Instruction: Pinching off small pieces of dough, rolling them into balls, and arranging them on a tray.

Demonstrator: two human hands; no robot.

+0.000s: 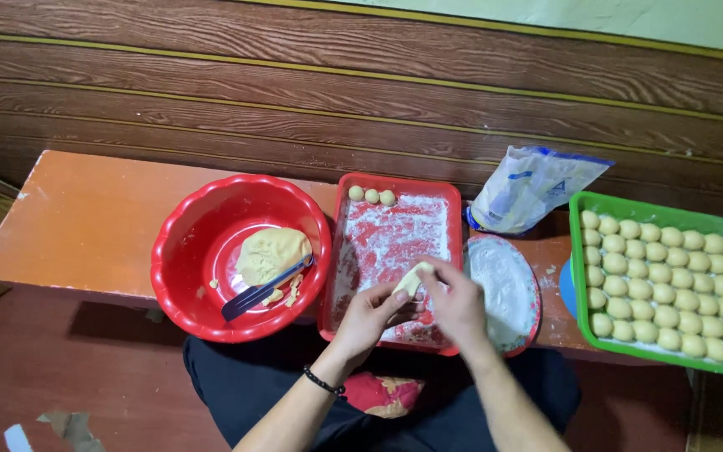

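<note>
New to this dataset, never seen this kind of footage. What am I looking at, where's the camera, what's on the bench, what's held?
There is no machine: a person works with bare hands, filmed by one head-worn camera looking down. The left hand and right hand together pinch a small piece of pale dough over a floured red tray that has three dough balls at its far end. On the orange bench also sit a red bowl with a dough lump and a dark utensil, a flour plate, a flour bag, and a green tray full of balls.
</note>
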